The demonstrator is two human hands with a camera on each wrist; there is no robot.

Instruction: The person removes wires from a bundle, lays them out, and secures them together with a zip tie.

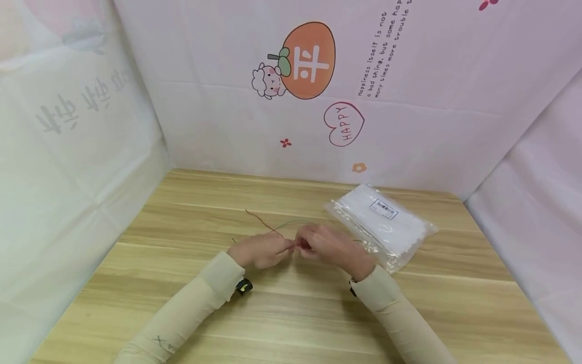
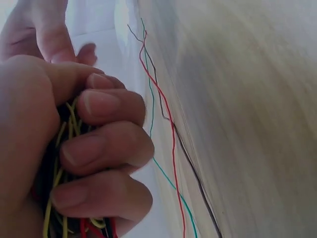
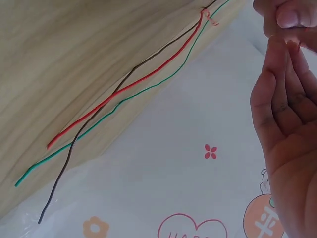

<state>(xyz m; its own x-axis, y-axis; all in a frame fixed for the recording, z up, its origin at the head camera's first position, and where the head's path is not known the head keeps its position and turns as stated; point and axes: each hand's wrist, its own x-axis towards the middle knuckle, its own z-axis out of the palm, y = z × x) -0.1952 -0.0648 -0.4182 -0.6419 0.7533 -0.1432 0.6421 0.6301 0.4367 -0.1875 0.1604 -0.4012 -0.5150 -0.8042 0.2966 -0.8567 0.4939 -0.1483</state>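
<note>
My left hand (image 1: 263, 250) curls its fingers round a bundle of thin wires (image 2: 69, 129), yellow, black and red in the left wrist view. Close beside it, my right hand (image 1: 325, 245) pinches with bent fingers where the two hands meet. A small reddish bit of wire (image 3: 298, 43) shows at the fingertips; most of it is hidden. Beyond the hands run the loose ends of a red wire (image 3: 143, 78), a green wire (image 3: 148, 88) and a dark brown wire (image 3: 89, 119), crossing one another. Where these come together, a small pinkish twist (image 3: 211, 20) sticks out.
A clear plastic bag (image 1: 382, 222) with white contents and a label lies on the wooden table (image 1: 291, 323), just beyond the right hand. Printed white cloth (image 1: 218, 101) hangs behind the table and along both sides.
</note>
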